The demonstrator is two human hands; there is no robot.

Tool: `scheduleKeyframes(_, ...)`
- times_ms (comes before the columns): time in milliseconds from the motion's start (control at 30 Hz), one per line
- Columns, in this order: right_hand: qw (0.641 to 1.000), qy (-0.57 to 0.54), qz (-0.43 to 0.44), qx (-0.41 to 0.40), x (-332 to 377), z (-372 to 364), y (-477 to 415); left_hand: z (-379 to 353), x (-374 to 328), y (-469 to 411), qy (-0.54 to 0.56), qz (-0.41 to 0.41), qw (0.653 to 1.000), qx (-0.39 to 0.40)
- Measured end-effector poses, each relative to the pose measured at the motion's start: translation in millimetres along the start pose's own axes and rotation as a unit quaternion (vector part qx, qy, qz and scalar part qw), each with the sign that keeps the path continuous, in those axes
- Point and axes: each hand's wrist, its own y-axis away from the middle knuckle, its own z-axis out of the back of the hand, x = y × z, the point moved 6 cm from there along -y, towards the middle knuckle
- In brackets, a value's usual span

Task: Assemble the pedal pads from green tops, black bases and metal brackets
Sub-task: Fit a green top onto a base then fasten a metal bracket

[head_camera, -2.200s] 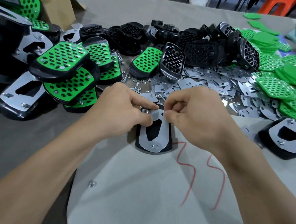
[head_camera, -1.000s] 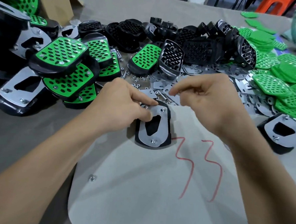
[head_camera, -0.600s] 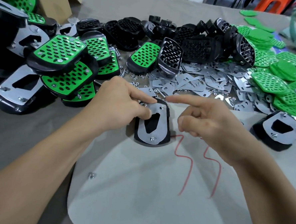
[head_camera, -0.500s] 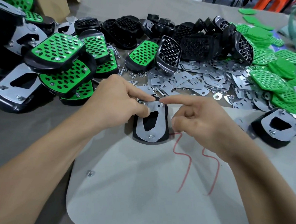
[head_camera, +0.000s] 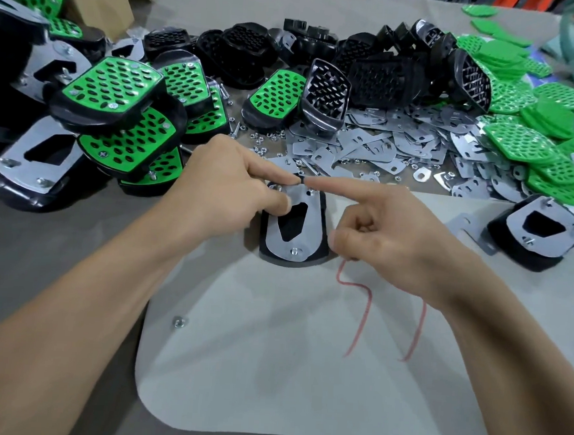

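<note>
The left hand is curled over the top left corner of the metal bracket, which is pinched between thumb and forefinger. On the right hand the forefinger is held straight, its tip laid on the bracket's far edge, the other fingers curled; whether anything is kept in them cannot be told. A pale mat is spread beneath both wrists. Between the hands the black base lies flat, bracket uppermost, a screw seen at its near end

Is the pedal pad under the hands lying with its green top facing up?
No, the pedal pad lies with its metal bracket facing up and no green shows on it.
</note>
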Motion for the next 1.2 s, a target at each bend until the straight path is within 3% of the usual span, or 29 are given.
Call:
scheduleKeyframes(200, 0.992, -0.104, -0.015, -0.073, -1, 6, 4, 0, 0, 1, 0.012, 0.005, 1.000, 0.000)
scheduleKeyframes(333, 0.998, -0.058, -0.017, -0.027, 0, -2, 3, 0, 0, 1, 0.011, 0.003, 1.000, -0.002)
scheduleKeyframes(500, 0.989, -0.124, -0.004, -0.082, -4, 8, 4, -2, 1, 3, 0.018, 0.012, 1.000, -0.004)
scheduleKeyframes(633, 0.996, -0.079, -0.009, -0.035, -2, -1, 1, 0, 0, 3, 0.018, 0.008, 1.000, -0.005)
scheduleKeyframes(800, 0.989, -0.133, 0.007, -0.067, -5, 6, 1, -1, -2, 4, 0.008, 0.007, 1.000, -0.012)
scheduleKeyframes(900, 0.994, -0.104, 0.012, -0.037, -4, 0, 1, 0, -2, 4, 0.006, 0.006, 1.000, -0.012)
scheduleKeyframes(1033, 0.987, -0.142, 0.022, -0.075, -4, 7, 0, 0, -3, 6, 0.011, 0.007, 1.000, -0.013)
scheduleKeyframes(1133, 0.994, -0.102, 0.010, -0.042, -3, -2, 0, 1, -3, 6, 0.009, 0.007, 1.000, -0.011)
scheduleKeyframes(1200, 0.992, -0.107, 0.007, -0.072, -5, 4, -4, 0, -3, 6, 0.010, 0.009, 1.000, -0.010)
